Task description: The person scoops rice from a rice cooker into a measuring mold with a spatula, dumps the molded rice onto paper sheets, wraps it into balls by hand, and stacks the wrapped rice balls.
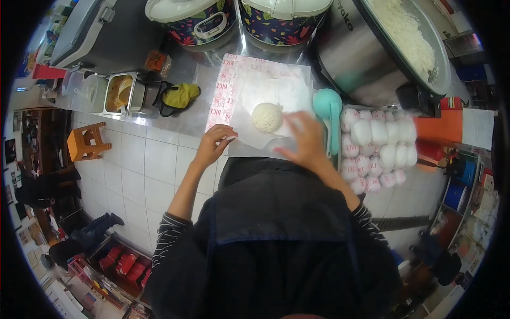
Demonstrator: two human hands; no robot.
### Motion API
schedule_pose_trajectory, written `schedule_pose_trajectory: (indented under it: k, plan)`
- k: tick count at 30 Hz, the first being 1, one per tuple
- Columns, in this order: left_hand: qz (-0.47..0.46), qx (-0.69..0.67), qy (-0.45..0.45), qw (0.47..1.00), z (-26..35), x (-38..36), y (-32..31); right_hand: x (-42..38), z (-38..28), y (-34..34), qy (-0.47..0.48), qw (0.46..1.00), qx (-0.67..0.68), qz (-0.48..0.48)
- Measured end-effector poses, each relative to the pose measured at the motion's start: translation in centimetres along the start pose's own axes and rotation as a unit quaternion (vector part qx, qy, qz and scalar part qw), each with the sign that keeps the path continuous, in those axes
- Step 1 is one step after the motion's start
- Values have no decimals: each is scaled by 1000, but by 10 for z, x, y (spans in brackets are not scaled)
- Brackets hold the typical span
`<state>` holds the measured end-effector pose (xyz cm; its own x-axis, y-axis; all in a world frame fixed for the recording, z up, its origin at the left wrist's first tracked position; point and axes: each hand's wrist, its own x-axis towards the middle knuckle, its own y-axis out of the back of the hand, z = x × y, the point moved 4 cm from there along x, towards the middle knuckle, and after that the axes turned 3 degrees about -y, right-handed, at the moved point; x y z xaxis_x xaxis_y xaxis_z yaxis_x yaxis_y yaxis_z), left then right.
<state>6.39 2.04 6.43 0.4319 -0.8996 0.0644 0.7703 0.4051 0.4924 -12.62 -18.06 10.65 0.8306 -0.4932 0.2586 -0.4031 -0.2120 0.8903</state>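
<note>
A round mound of white rice sits on a sheet of white wrapping paper, which lies over a stack of paper printed in red. My left hand is at the left edge of the sheet, thumb and fingertips closed on its corner. Just right of the rice is my right hand, blurred by motion, with thumb and fingers spread apart above the paper. Beside it lies a turquoise rice scoop, its handle pointing towards me.
Many paper-wrapped rice bundles fill a tray at the right. Behind it stands a large cooker full of rice. Two patterned rice containers stand at the back. At left are a metal food pan, a yellow-green pouch and a wooden stool.
</note>
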Motion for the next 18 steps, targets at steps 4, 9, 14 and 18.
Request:
schedule_pose_trajectory:
  k: [4,9,14,18]
  plan:
    - [37,-55,54,996,-21,-5,0,-9,2,-56,73,979,117,-149]
    - [308,213,-49,926,-3,20,1,20,40,-65,-137,909,278,-278]
    - [100,274,-331,898,35,27,-77,35,70,-83,-131,948,70,-281]
    - [-38,286,-178,941,3,33,-109,85,52,-69,23,995,96,33]
